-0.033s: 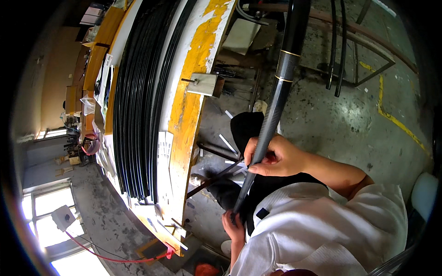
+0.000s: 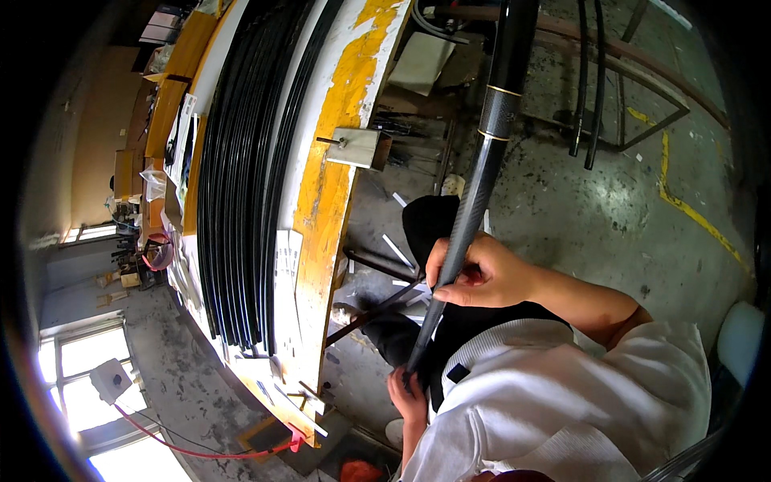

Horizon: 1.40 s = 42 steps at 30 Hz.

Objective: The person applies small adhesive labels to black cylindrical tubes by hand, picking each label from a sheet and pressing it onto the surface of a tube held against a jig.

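A long black carbon-fibre rod (image 2: 474,181) with two thin gold rings slants from the top of the view down toward my lap. My right hand (image 2: 482,273) is closed round its lower middle, thumb and fingers on the grey woven stretch. Lower down, beside my dark trousers, my left hand (image 2: 408,395) wraps the rod's near end. That end is partly hidden by the fingers. The rod's far end runs out of view at the top.
To my left is a workbench with a worn yellow edge (image 2: 321,193), bearing a bundle of black rods (image 2: 241,177). A metal bracket (image 2: 353,148) sticks out from its edge. Two thin black rods (image 2: 596,96) hang by a metal frame (image 2: 654,120) at the far right.
The rod has turned slightly about its length, and small pale marks show between the gold rings. Its upper part has shifted a little left. Both hands keep their places.
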Available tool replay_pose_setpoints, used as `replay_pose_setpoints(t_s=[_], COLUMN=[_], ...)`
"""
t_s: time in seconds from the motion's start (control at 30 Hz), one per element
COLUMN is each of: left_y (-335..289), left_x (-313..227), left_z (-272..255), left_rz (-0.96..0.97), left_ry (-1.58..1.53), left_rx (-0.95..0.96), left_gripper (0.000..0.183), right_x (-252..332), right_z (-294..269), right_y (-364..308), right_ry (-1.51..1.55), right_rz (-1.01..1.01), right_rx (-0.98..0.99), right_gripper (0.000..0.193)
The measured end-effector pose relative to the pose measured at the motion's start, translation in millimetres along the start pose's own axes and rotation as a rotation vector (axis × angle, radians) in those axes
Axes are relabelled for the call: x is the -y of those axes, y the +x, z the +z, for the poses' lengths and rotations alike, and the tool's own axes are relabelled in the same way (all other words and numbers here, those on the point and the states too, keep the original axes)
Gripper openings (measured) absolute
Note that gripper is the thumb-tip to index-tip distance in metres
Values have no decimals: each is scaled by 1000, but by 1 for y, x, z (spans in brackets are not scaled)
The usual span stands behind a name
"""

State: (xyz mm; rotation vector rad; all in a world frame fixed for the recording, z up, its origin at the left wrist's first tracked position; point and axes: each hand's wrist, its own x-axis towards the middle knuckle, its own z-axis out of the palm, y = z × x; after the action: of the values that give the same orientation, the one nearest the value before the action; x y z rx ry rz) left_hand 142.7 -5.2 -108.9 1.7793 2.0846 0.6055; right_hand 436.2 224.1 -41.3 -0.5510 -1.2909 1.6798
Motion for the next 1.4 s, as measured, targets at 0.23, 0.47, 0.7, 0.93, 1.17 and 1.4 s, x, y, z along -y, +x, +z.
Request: replay_pose_setpoints(t_s=[0.23,0.47,0.7,0.93,1.17,1.4], left_y=[4,29,42,66,71,69], left_x=[4,-28,-34,-70,-86,-84], left_z=[0,-5,-12,-30,-30,-39], left_rz=[29,53,151,299,415,412], left_ry=[25,-94,-52,107,127,98], left_rx=[16,33,-25,-202,-500,-587], left_gripper=[26,28,33,42,40,30], right_x=[-1,17,5,17,39,64], right_z=[-3,-16,-20,-143,-172,-120], right_y=[3,10,14,-3,5,25], right_ry=[0,250,126,485,430,65], right_rz=[28,74,26,-157,-156,-350], right_rx=[-82,-184,-188,-234,-332,-678], right_gripper=[21,21,19,32,39,24])
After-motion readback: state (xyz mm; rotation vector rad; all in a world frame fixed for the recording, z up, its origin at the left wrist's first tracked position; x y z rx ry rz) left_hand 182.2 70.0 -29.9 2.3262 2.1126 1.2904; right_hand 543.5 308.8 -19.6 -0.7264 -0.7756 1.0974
